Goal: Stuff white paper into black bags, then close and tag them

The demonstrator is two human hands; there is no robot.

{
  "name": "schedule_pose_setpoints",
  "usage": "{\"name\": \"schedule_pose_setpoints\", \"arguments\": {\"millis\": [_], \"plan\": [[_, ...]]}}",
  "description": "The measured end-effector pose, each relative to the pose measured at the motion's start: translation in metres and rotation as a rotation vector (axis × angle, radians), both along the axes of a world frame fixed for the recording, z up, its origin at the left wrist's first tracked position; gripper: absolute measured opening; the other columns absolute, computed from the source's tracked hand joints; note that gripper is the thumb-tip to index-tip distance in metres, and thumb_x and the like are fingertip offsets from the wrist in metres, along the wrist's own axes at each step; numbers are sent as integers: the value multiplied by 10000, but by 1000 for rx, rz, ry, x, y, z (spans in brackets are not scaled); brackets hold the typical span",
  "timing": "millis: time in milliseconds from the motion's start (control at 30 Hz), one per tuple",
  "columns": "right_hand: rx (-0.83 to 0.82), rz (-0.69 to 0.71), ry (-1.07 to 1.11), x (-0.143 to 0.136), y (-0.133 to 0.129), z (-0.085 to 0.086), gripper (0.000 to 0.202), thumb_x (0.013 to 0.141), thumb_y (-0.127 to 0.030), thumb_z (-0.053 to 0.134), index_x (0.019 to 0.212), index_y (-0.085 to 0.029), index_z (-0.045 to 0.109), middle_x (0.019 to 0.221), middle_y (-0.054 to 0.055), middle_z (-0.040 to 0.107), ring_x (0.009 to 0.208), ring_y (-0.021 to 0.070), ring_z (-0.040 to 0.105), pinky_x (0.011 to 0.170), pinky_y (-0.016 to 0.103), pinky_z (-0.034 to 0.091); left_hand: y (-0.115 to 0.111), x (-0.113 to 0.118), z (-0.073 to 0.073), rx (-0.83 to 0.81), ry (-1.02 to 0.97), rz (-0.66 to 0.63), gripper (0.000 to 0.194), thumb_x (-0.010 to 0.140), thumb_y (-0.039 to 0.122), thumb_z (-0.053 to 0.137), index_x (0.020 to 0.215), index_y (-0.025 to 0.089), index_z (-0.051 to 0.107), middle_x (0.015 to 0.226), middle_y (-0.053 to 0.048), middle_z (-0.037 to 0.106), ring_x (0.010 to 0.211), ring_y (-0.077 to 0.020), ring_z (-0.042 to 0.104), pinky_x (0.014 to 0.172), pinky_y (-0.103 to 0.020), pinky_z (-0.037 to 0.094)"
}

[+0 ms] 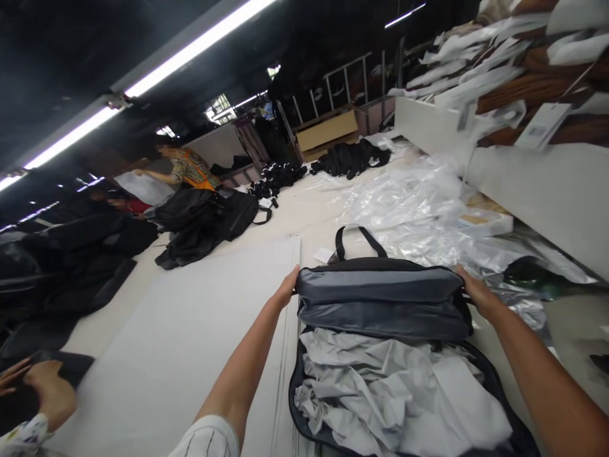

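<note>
An unzipped black bag with a grey lining [380,314] lies opened out in front of me. Crumpled pale grey paper [361,381] fills its near half. My left hand [288,287] is closed on the far flap's left edge, and my right hand [473,291] grips the same flap's right edge. The fingertips of both hands are partly hidden behind the bag. A black carry handle [359,233] stands up at the bag's far side, with a small white tag beside it.
A stack of large white sheets [214,324] lies left of the bag. Clear plastic bags [419,197] spread behind it on the right, below a white partition [537,184]. Black bags [209,219] are piled farther back. A co-worker's hands [50,384] touch black material at lower left; another person [190,168] stands behind.
</note>
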State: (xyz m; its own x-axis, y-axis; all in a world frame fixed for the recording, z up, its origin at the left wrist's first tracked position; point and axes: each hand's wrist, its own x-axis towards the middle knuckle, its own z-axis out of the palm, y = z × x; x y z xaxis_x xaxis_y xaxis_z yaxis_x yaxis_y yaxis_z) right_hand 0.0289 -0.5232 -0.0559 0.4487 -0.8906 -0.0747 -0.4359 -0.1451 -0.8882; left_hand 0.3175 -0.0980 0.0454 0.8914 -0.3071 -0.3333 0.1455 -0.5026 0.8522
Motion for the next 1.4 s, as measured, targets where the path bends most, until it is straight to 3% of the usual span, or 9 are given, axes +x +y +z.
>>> {"name": "schedule_pose_setpoints", "arguments": {"millis": [100,233,367,500,700,800,1000,1200,1400], "plan": [[524,12,-151,4,6,2,303,760,-478,629,588,-230,654,717,155,683,625,257,621,500,352,436,-16,-4,-5,-58,47,-9,627,732,684,597,1031,141,696,993,-125,710,878,-238,632,751,-351,497],[660,-11,-350,-8,25,23,126,728,-293,680,806,-198,710,806,82,696,718,183,607,633,267,475,-10,-21,-6,-166,10,7,439,703,514,648,942,150,705,1014,-77,681,929,-210,591,782,-297,463],[562,-17,-412,-24,38,46,418,637,-215,722,1054,-190,697,1123,62,686,985,207,638,888,269,494,13,-41,6,-279,-44,-1,256,689,387,643,830,180,700,996,-29,655,972,-180,555,789,-246,434],[376,9,-486,-53,60,74,630,589,-260,784,1201,-196,649,1345,69,586,1279,295,498,1099,391,393,44,-77,26,-393,-18,2,235,689,312,633,881,193,696,869,1,633,803,-139,544,661,-220,401],[184,72,-526,-108,110,111,687,707,-382,782,1334,-201,568,1375,52,564,1309,297,468,1129,436,366,93,-149,40,-530,-58,53,621,617,143,656,1219,280,592,1242,-7,570,982,-140,560,791,-219,441],[117,124,-471,-137,135,118,686,761,-457,761,1359,-199,544,1327,52,600,1244,295,524,1086,437,422,112,-176,36,-533,-83,95,815,552,84,676,1309,314,484,1213,-6,545,944,-120,549,784,-219,437],[86,139,-452,-188,173,119,702,724,-472,798,1324,-194,564,1255,60,634,1169,301,562,1035,421,454,136,-209,13,-369,-38,182,526,559,180,706,1061,218,554,950,24,588,865,-136,546,810,-280,444],[2,103,-413,-220,197,123,644,701,-417,815,1266,-180,619,1172,55,662,1114,307,583,1017,408,451,158,-220,12,-174,-86,162,486,645,303,710,1104,269,557,1041,15,613,997,-191,588,869,-332,489],[16,-198,-325,-238,219,46,629,623,-512,824,1122,-160,676,1066,77,694,1034,327,599,960,443,477,168,-252,-6,279,-275,-216,441,752,421,604,1166,270,610,1116,-88,651,1191,-322,560,922,-455,507]]}}
